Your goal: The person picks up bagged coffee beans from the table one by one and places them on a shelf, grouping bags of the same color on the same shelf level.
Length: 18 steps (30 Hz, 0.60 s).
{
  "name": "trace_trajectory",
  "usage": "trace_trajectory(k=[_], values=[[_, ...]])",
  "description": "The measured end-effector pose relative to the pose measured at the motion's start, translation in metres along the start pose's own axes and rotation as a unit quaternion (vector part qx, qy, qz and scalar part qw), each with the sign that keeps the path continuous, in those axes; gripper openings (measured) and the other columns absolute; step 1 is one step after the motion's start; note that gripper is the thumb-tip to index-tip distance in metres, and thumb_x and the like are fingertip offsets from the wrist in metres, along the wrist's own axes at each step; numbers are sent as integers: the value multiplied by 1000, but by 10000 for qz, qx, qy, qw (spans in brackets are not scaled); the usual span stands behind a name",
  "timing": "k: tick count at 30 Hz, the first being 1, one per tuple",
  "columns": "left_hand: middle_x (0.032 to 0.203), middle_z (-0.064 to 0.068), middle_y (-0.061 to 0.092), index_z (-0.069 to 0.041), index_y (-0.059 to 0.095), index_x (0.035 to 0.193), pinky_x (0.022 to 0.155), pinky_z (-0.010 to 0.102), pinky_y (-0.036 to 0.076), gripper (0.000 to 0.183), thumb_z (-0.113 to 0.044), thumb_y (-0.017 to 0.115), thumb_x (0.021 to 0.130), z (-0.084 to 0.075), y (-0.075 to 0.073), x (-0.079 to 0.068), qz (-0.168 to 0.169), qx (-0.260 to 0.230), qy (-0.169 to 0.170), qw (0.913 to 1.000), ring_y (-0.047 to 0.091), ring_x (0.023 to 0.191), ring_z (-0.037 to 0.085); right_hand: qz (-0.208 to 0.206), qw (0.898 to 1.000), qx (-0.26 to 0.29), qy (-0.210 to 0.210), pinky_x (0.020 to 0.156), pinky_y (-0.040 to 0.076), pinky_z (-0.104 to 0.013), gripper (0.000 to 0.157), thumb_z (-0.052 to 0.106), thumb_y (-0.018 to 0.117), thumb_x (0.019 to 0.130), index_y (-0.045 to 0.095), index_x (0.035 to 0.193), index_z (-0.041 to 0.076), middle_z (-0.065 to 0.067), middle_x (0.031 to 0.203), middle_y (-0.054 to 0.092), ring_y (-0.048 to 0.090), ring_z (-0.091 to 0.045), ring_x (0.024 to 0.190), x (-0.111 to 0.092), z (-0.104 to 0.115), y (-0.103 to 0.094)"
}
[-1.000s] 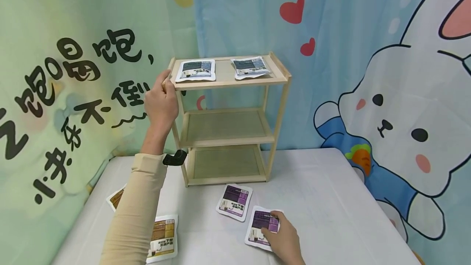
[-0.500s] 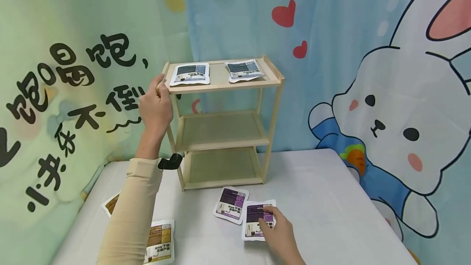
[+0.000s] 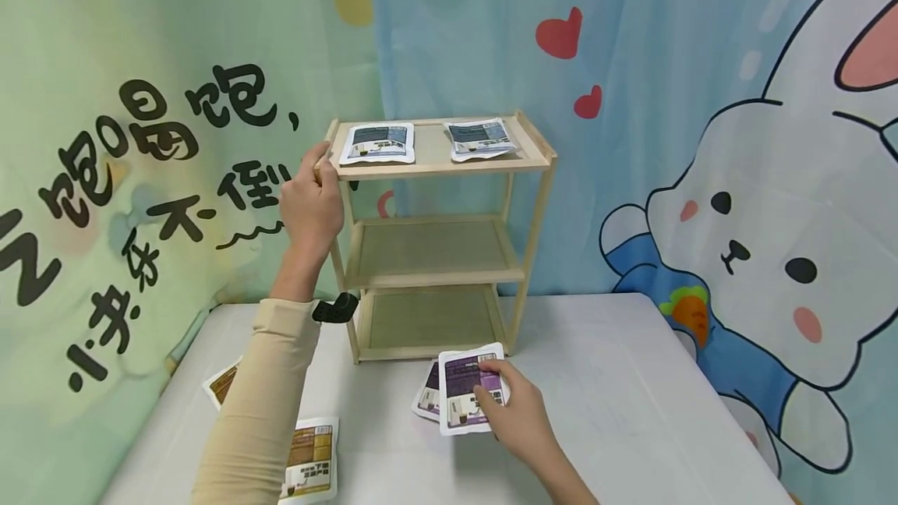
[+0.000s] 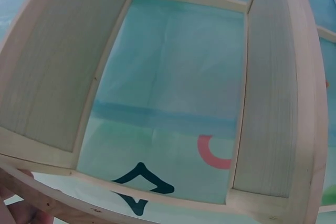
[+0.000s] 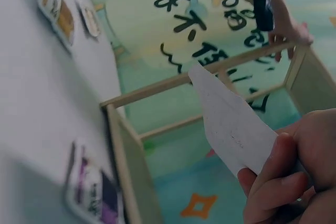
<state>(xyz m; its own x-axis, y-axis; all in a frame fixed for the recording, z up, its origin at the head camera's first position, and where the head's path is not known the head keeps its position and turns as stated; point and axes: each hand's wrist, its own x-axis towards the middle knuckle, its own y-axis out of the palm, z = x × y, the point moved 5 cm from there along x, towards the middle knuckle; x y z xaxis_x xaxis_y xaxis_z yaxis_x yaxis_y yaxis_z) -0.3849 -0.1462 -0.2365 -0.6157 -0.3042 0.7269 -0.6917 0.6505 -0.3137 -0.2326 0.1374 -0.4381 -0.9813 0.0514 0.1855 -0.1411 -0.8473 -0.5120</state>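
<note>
Right hand [image 3: 521,415] pinches purple pouch [image 3: 459,390] at its right side, sound hold for something probably light, semi-stiff, slick; left hand [image 3: 312,206] grips shelf rack [image 3: 438,249].

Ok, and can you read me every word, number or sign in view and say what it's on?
"饱喝饱," on the green curtain, the character before it cut off in the head view.
"快乐不倒" below that, same curtain.
Held purple pouch: print too small to read.
Other purple pouch, gold pouches, blue pouches: too small or blurred.
</note>
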Motion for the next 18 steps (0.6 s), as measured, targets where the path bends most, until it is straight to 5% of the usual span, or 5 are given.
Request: trace_trajectory(k=[3, 11, 18], values=[[50, 2, 33, -16, 62, 132, 45, 33, 20, 48, -29, 36, 95, 0, 0, 0, -10, 20, -14, 10000, 24, 46, 17, 59, 9999, 77, -108, 71, 48, -34, 32, 10, 69, 87, 65, 119, 10, -15, 115, 64, 59, -20, 86, 8, 13, 0], [50, 2, 34, -15, 63, 131, 44, 33, 21, 48, -29, 36, 94, 1, -1, 1, -64, 33, -1, 10000, 24, 46, 17, 265, 9972, 697, -64, 38, 43, -28, 35, 9, 66, 90, 61, 124, 13, -16, 100, 64, 48, -14, 38, 26, 37, 3], [51, 2, 35, -16, 62, 132, 44, 33, 21, 49, -30, 35, 94, -1, 3, 0, 28, 48, -25, 10000, 25, 46, 17, 287, 9966, 706, -328, 38, 41, -27, 35, 14, 66, 91, 61, 125, 13, -13, 125, 58, 45, -12, 36, 44, 62, 1]])
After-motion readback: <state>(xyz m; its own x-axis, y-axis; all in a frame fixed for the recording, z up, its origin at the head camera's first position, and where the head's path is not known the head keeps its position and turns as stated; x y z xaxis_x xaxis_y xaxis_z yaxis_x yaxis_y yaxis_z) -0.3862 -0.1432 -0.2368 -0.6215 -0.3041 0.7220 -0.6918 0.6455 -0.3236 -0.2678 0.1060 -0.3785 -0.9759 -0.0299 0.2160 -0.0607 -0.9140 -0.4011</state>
